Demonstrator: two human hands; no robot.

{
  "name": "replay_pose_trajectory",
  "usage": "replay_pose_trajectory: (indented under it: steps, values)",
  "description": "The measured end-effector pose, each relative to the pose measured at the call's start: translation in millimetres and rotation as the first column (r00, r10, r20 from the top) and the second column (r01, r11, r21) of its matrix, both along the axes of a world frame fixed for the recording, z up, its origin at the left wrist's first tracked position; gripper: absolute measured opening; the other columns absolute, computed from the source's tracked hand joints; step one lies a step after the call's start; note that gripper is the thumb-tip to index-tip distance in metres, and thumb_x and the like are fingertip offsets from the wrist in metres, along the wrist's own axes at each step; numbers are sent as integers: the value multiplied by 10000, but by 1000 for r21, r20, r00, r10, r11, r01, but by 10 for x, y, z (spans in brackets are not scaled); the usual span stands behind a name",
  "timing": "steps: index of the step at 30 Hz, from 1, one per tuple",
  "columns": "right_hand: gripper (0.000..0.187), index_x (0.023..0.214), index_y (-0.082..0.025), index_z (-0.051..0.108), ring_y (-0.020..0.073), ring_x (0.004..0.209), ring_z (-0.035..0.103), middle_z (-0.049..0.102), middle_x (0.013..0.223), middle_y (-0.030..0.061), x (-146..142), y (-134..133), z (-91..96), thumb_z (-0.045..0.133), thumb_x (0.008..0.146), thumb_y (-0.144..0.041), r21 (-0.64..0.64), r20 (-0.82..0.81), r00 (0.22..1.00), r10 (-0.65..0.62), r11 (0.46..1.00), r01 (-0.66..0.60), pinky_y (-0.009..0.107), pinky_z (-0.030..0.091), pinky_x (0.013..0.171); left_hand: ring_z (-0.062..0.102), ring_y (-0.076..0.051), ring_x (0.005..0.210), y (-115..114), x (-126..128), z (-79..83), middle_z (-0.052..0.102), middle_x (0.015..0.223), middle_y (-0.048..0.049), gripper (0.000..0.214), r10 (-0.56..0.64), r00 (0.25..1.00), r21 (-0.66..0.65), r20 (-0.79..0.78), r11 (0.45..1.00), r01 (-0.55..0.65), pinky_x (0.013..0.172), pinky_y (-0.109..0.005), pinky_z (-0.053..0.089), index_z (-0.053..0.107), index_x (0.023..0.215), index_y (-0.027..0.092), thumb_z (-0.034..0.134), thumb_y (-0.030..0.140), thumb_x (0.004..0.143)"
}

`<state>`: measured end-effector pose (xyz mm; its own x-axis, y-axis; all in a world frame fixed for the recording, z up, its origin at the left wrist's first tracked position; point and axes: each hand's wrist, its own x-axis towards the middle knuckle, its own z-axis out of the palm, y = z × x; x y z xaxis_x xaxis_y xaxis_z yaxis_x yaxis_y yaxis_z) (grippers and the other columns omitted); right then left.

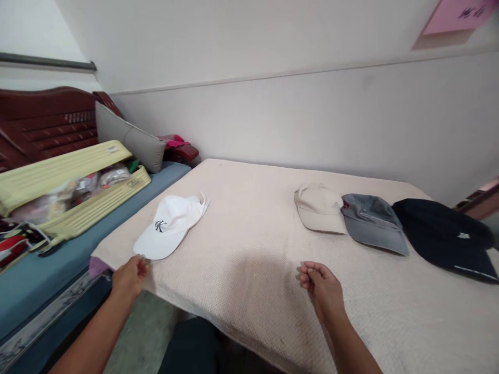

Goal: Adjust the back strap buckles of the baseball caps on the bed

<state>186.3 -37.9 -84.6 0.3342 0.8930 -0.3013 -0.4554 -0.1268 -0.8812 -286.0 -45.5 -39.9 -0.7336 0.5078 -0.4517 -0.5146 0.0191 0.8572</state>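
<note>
A white cap (170, 225) with a black logo lies on the beige cloth-covered surface (249, 244) at the near left. My left hand (130, 274) sits at the surface's front edge, fingers curled right at the tip of the cap's brim. My right hand (319, 284) rests on the cloth nearer the middle, fingers loosely curled with nothing visible in them. Further right lie a beige cap (319, 208), a grey cap (372, 222) and a black cap (444, 238) in a row, slightly overlapping.
An open yellow suitcase (70, 187) with packed items lies on a blue mattress (47, 270) at the left. A grey pillow (128, 136) and dark red headboard (42, 122) stand behind it. A white wall runs along the back.
</note>
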Motion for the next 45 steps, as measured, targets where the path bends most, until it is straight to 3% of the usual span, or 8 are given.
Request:
replay_pose_trajectory:
  steps: [9, 17, 24, 29, 33, 39, 43, 45]
  values:
    - [218, 797, -144, 620, 106, 495, 557, 665, 671, 45, -22, 10, -1, 708, 609, -211, 0, 33, 999, -6, 1000, 6, 198, 407, 421, 598, -116, 681, 95, -112, 78, 622, 924, -33, 196, -35, 999, -83, -35, 996, 32, 563, -255, 523, 592, 1040, 133, 571, 258, 891]
    - [212, 820, -147, 615, 100, 498, 545, 671, 684, 42, -36, 26, -10, 685, 629, -205, -18, 80, 997, 16, 1000, -14, 185, 386, 415, 543, -76, 464, 324, 166, 421, 603, 602, 25, 158, -75, 996, 52, -45, 996, 77, 430, -149, 461, 573, 757, 131, 570, -23, 795]
    - [227, 812, -152, 644, 109, 515, 558, 669, 690, 39, -159, 35, 112, 729, 670, -307, -38, -6, 984, 178, 983, -178, 194, 371, 438, 647, -130, 625, 48, 1342, 741, 723, 832, -42, 286, -288, 957, 402, -23, 874, 272, 522, -184, 545, 675, 925, 154, 591, -30, 721]
    - [487, 889, -133, 673, 211, 785, 672, 708, 873, 134, -299, -44, 368, 613, 749, -596, 79, -322, 807, 494, 864, -497, 293, 490, 666, 680, -228, 899, -461, 2425, 522, 735, 978, -46, 435, -465, 879, 386, 105, 834, 395, 689, -265, 571, 665, 1056, 242, 694, 28, 679]
    - [558, 1042, -160, 655, 279, 950, 658, 712, 998, 137, -102, -52, 494, 548, 773, -638, 167, -476, 773, 420, 906, -389, 397, 502, 791, 683, -260, 862, -819, 2884, 42, 743, 930, -68, 341, -700, 681, 289, 216, 712, 640, 695, -326, 547, 694, 924, 242, 800, 120, 624]
    - [363, 981, -124, 677, 299, 907, 681, 733, 940, 128, 384, -117, 538, 704, 684, -330, 54, -512, 822, 248, 965, -258, 424, 523, 810, 676, -321, 884, -854, 2931, -86, 723, 959, -190, 393, -919, 62, 318, 391, 197, 928, 784, -421, 502, 712, 978, 159, 799, 364, 654]
    - [365, 911, -129, 689, 314, 879, 687, 731, 924, 141, 407, -344, 576, 767, 598, -299, 129, -475, 823, 312, 950, -285, 430, 538, 779, 635, -343, 1022, -485, 2763, 62, 696, 1090, -166, 512, -853, 171, 443, 493, 415, 795, 821, -469, 498, 647, 1129, 187, 560, 571, 802]
    - [381, 904, -126, 691, 302, 837, 694, 731, 903, 141, 334, -495, 563, 792, 569, -276, 146, -466, 805, 366, 930, -338, 410, 543, 755, 643, -328, 1018, -289, 2686, 86, 729, 979, -144, 454, -846, 179, 473, 502, 442, 762, 857, -454, 487, 657, 1100, 182, 545, 528, 828]
